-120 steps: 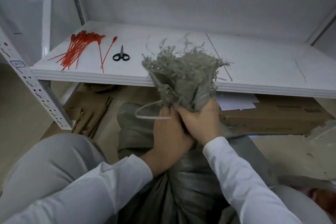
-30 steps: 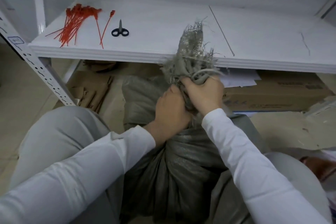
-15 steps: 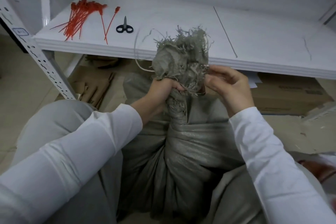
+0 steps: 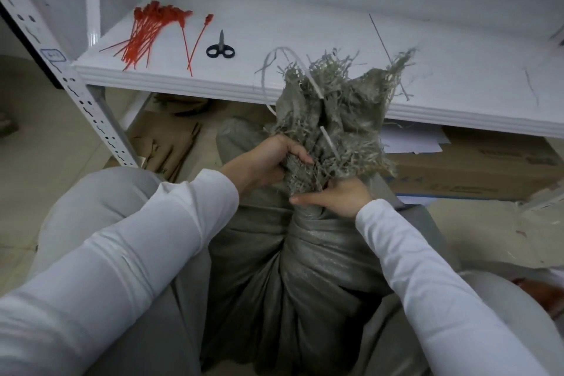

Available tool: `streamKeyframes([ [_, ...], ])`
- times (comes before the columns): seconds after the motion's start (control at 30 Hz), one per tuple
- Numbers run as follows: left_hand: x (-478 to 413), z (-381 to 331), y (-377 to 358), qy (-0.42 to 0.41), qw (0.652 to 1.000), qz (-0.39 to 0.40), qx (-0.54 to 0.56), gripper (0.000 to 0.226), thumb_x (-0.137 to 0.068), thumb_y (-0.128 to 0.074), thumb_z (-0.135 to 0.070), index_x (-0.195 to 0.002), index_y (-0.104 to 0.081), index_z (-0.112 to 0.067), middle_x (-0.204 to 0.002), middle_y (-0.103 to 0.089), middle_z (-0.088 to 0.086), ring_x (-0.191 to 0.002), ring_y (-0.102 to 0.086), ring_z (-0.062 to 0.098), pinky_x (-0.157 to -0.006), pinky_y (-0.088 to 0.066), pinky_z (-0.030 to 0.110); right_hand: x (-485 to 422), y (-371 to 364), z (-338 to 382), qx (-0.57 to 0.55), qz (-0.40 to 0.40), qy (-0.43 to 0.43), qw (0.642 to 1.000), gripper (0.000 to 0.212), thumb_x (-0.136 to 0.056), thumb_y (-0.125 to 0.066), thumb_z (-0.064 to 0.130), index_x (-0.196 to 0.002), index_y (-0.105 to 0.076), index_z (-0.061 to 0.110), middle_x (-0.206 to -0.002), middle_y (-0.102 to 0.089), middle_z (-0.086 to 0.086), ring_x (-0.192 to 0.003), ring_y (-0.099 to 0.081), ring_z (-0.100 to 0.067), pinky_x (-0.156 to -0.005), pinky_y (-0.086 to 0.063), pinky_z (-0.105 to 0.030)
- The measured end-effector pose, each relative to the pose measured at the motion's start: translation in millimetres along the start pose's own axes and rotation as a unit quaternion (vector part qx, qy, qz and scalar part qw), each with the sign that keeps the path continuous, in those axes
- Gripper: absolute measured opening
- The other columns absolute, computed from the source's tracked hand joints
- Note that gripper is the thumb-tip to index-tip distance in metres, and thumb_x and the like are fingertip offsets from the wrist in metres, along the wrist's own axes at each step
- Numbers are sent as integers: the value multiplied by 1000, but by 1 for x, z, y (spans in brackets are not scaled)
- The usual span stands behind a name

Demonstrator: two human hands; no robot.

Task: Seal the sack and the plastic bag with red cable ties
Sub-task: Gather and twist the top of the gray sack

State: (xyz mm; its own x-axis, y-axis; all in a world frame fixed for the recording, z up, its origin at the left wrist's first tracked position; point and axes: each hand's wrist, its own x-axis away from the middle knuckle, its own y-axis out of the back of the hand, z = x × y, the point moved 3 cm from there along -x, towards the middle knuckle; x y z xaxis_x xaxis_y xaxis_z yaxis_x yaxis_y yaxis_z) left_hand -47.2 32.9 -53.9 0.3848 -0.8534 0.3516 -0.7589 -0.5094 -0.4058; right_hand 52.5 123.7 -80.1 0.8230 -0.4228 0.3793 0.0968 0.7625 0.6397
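The sack [image 4: 305,278] is standing upright, frayed mouth pointing up and away; the left hand [image 4: 268,162] and right hand [image 4: 338,197] are both gripping its gathered neck.

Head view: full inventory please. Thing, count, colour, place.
sack: 1, grey-green woven, on the floor between the knees, frayed top gathered
pale strip: 1, whitish, running through the frayed top
red cable ties: a pile plus two loose beside it, on the shelf, left end
scissors: 1, black handles, on the shelf just right of the ties
shelf: 1, white, behind the sack
upright: 1, white, perforated, at the shelf's left front corner
cardboard box: 1, brown, under the shelf, right
papers: a few, white, under the shelf
flat cardboard: brown, floor under the shelf, left
left hand: white sleeve, grips the sack neck from the left
right hand: white sleeve, grips the neck lower down, right side
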Motion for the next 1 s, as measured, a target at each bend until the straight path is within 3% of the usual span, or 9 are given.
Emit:
streamKeyframes([
  [0.07, -1, -1, 0, -34, 998, -26, -45, 32, -77, -46, 20, -80, -67, -4, -78, -73, 4, -72, -70, 16, -65, -58, 23, -2, -7, 7, 4, -58, 44, 997, 81, -67, -84, 40, -138, -49, 20, -137, -53, 3, -130, -44, -14, -102, -27, -14],
  [0.17, -7, -3, 10, -89, 974, -113, -174, 27, -74, -72, -1, -99, -70, -11, -100, -73, 2, -92, -68, 15, -80, -56, 28, -4, -14, 13, 32, -124, 73, 989, 71, -68, -84, 34, -131, -57, 13, -133, -59, -8, -124, -53, -24, -103, -39, -27],
  [0.27, -7, 2, 17, -112, 956, -195, -189, 61, -57, -88, -41, -112, -70, -20, -109, -72, -8, -101, -67, 9, -92, -53, 32, -4, -16, 11, 56, -176, 40, 982, 59, -69, -82, 36, -121, -63, 16, -121, -66, -10, -112, -60, -29, -91, -50, -36],
  [0.37, -3, 8, 21, -157, 919, -289, -218, 79, -45, -84, -63, -110, -70, -20, -107, -72, -9, -102, -66, 6, -93, -53, 32, -2, -19, 13, 108, -217, 3, 970, 40, -74, -74, 32, -109, -67, 15, -110, -68, -14, -101, -63, -35, -80, -52, -35],
  [0.5, 11, 6, 20, -196, 874, -360, -262, 66, -72, -80, -40, -119, -50, -4, -113, -62, 0, -102, -58, 10, -83, -48, 21, -1, -23, 19, 145, -242, -14, 959, 31, -76, -69, 30, -99, -67, 9, -104, -67, -18, -96, -63, -39, -76, -51, -38],
  [0.63, 16, 20, 10, -149, 887, -315, -303, 29, -87, -66, -17, -107, -54, 0, -94, -60, -2, -87, -55, 8, -59, -40, 6, -4, -33, 18, 250, -226, -9, 941, 24, -90, -56, 23, -102, -65, 4, -110, -63, -17, -102, -60, -35, -76, -46, -36],
  [0.73, 16, 25, 2, -146, 913, -293, -243, 55, -68, -84, -33, -108, -58, -4, -101, -66, 1, -94, -61, 9, -78, -52, 25, -3, -43, 23, 281, -211, 31, 936, 30, -95, -48, 24, -114, -62, 7, -115, -63, -14, -105, -60, -33, -79, -45, -36],
  [0.83, 14, 25, -1, -127, 903, -343, -227, 91, -50, -91, -43, -120, -45, -8, -119, -59, 4, -112, -56, 17, -96, -48, 32, -3, -48, 25, 289, -194, 47, 936, 32, -93, -50, 25, -118, -59, 7, -112, -65, -13, -102, -62, -31, -78, -45, -35],
  [1.0, 3, 23, 8, -148, 917, -345, -134, 59, -62, -88, -28, -113, -67, -10, -111, -70, 1, -104, -65, 16, -92, -53, 31, 8, -39, 28, 241, -187, 59, 950, 26, -88, -61, 25, -101, -63, 3, -102, -65, -20, -97, -61, -38, -75, -46, -38],
])
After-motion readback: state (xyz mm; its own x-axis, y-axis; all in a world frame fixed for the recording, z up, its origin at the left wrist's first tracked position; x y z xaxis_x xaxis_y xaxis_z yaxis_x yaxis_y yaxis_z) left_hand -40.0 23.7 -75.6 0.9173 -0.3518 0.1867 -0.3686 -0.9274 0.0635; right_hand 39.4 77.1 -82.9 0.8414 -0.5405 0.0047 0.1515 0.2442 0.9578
